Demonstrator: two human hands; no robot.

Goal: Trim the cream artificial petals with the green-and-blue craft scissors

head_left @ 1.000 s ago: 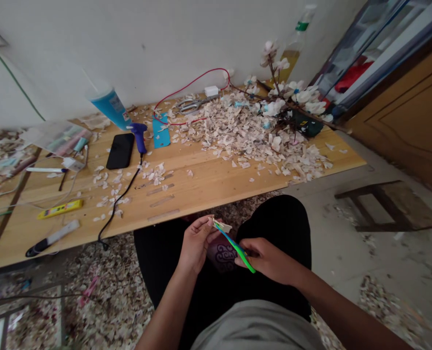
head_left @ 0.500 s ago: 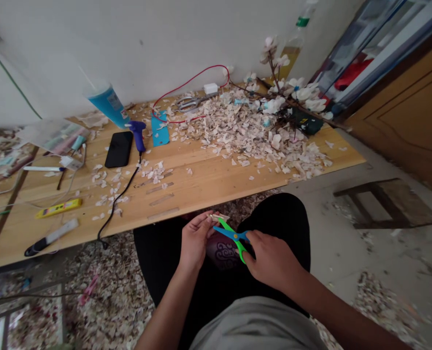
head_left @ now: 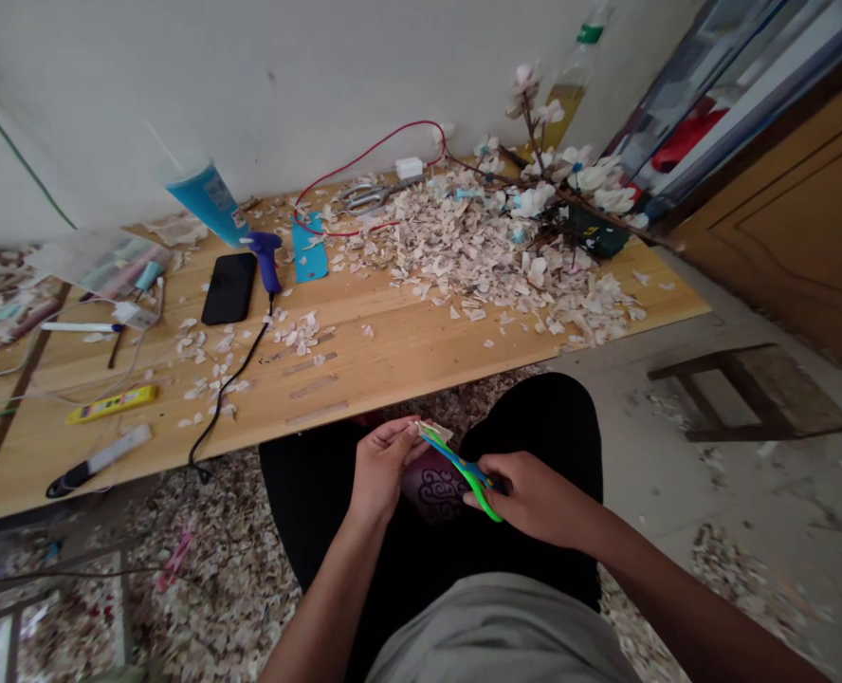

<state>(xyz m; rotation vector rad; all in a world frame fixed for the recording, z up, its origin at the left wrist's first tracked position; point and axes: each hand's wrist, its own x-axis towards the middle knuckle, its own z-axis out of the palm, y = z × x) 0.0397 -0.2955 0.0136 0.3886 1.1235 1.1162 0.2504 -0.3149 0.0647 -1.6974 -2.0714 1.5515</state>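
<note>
Over my lap, my left hand (head_left: 384, 462) pinches a small pale petal-like piece (head_left: 441, 433) between thumb and fingers. My right hand (head_left: 524, 493) is wrapped round the handles of green and blue scissors (head_left: 456, 459). The scissors' blades are nearly closed, and their tips reach the pale piece right beside my left fingertips. How far the blades cut into it is too small to tell. Above my hands lies the table edge, with a large heap of similar pale pieces (head_left: 456, 242) farther back.
On the wooden table (head_left: 393, 351) are a purple glue gun (head_left: 267, 258), a black phone (head_left: 228, 288), a blue cup (head_left: 211, 199), a yellow packet (head_left: 113, 404) and a box cutter (head_left: 99, 461). A flowering branch (head_left: 556, 180) leans at the right. A wooden stool (head_left: 755, 394) stands on the floor.
The scissors' blades have come from spread apart to nearly closed at the pale piece, and my right hand's fingers have drawn together. My left hand keeps its pinch.
</note>
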